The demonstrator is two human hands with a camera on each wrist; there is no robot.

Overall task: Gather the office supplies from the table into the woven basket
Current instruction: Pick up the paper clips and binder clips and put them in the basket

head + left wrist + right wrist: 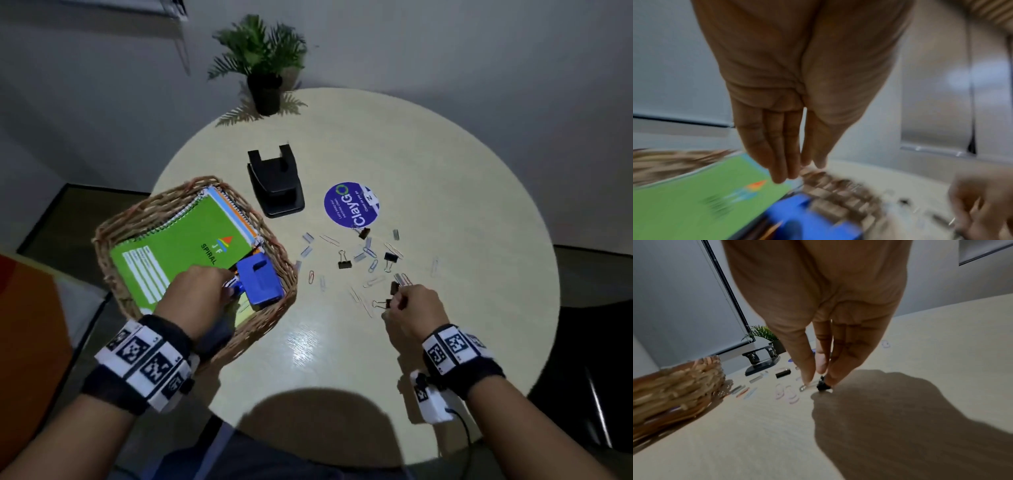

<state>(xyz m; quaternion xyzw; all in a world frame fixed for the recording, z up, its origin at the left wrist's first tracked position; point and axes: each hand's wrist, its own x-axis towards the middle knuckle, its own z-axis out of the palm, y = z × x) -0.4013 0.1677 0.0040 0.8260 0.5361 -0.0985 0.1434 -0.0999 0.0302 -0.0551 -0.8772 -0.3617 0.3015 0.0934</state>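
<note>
**Left hand over the basket, right hand at the clips**

While the head view shows the woven basket (144, 219) holding a green notebook (178, 246) and blue stapler (261, 281), the left hand (198, 291) hovers above them. The left wrist view, blurred, shows its fingers (777, 154) straight, together, gripping nothing. Only the right wrist view shows the right hand (830, 331) pinching a black binder clip (823, 385) on the table (920, 340), among scattered paper clips (789, 393).
</note>
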